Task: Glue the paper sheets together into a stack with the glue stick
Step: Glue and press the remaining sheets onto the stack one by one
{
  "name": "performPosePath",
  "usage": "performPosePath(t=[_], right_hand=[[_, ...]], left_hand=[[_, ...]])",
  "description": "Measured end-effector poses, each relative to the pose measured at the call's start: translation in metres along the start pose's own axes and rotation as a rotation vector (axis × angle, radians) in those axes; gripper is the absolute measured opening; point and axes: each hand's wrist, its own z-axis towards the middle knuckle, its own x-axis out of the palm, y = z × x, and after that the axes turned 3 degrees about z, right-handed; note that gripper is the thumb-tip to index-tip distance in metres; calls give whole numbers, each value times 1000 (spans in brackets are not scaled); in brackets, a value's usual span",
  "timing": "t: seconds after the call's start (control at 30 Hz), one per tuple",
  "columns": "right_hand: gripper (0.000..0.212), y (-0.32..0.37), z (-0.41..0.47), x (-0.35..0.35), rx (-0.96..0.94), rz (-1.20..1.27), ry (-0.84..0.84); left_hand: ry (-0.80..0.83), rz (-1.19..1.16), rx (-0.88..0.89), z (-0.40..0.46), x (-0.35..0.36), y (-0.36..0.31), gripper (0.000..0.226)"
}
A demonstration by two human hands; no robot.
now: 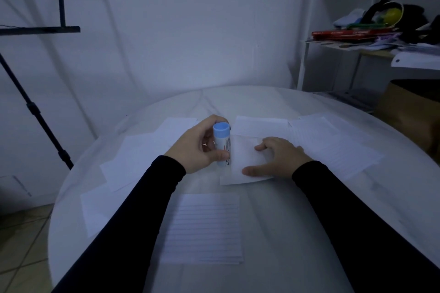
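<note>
My left hand (pixel 199 145) grips a glue stick (pixel 222 144) with a blue end, held upright with its lower end down on the left edge of a white paper sheet (pixel 245 157). My right hand (pixel 277 158) rests flat on that sheet, fingers spread, holding it on the round white table (pixel 285 221). A neat stack of lined sheets (pixel 204 228) lies nearer to me, between my forearms. More loose sheets lie to the left (pixel 133 157) and to the right (pixel 333 143) of my hands.
A black tripod stand (pixel 35 112) rises at the left beside the table. At the right stands a white shelf (pixel 357 43) piled with books and clutter, with a brown paper bag (pixel 412 112) below it. Tiled floor shows at lower left.
</note>
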Motion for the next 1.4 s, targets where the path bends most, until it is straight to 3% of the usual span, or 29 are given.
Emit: performPosePath(t=[0.37, 0.5, 0.63, 0.77, 1.4], right_hand=[[84, 0, 0, 0, 36, 29, 3], [89, 2, -1, -3, 16, -33, 32], [88, 2, -1, -1, -7, -81, 74], [82, 7, -4, 2, 6, -118, 81], [83, 11, -7, -5, 27, -60, 109]], left_hand=[[-77, 118, 40, 9, 0, 1, 50], [-189, 1, 84, 6, -9, -7, 46], [-68, -141, 72, 1, -10, -8, 45], [-5, -98, 37, 2, 2, 1, 47], [-73, 79, 16, 29, 5, 11, 47]])
